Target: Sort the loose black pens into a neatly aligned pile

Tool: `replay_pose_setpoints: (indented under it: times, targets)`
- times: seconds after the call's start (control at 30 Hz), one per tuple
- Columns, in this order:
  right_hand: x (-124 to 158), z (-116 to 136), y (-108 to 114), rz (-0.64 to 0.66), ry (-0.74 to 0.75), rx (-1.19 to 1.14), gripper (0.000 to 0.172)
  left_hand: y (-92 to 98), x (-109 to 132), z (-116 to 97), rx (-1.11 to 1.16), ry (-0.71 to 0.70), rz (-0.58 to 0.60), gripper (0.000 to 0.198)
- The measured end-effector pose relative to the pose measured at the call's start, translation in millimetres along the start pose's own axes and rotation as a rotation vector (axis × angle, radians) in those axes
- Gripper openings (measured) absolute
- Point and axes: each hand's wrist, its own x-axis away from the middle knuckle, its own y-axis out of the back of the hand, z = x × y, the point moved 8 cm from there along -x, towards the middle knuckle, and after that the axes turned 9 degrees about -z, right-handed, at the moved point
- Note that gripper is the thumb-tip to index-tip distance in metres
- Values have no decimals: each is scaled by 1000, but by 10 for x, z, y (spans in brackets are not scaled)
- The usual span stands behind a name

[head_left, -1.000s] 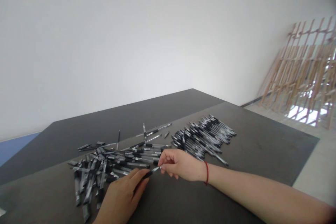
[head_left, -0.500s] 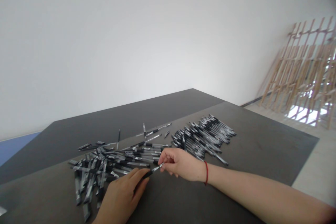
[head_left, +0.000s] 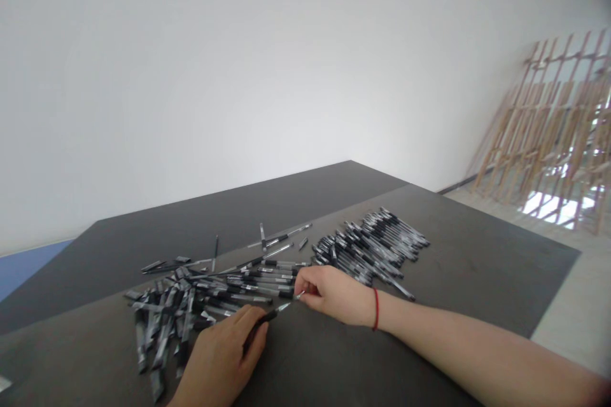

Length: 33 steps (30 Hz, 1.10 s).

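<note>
My left hand [head_left: 224,350] is closed around a gel pen [head_left: 272,316] with a black grip, its pale pointed tip facing right. Just beyond that tip, my right hand [head_left: 329,296], with a red cord at the wrist, pinches a small pale piece [head_left: 300,296]; its kind is too small to make out. A narrow gap separates the piece from the pen tip. Behind and left of my hands spreads a jumbled heap of pens and caps [head_left: 172,311]. Past my right hand lies a row of pens [head_left: 377,245], roughly side by side.
The dark grey table [head_left: 443,305] carries everything. Toward its middle lie a few loose pens [head_left: 281,238] and a small cap [head_left: 303,243]. A white wall [head_left: 286,76] rises behind the table. Wooden racks [head_left: 548,127] lean against the wall at the right.
My right hand has drawn slightly right, and a gap now shows between the piece it pinches and the pen tip. My left hand has shifted a little left with the pen.
</note>
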Motion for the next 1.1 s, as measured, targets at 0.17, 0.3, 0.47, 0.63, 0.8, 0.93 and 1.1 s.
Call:
replay_pose_setpoints:
  times: [0.17,0.3,0.47,0.63,0.8,0.93,1.1]
  targets:
    - [-144,4,59,-77,123,205,10,-68,9,11,3,34,77,20]
    - [-474,-59,15,-54,164,344,9,-111,33,67,10,48,98,20]
    - [-825,-150,31,32,219,576,25,-110,30,100,11,61,86,21]
    - [-847,-351,120,90,202,727,18,-82,14,60,20,87,82,21]
    - [-810,-320,140,78,213,776,17,-91,15,95,31,110,77,21]
    - [-609,-93,219,13,218,712,13,-76,14,118,46,110,51,21]
    - [-113,176,120,91,271,328,13,-68,4,97,36,102,53,21]
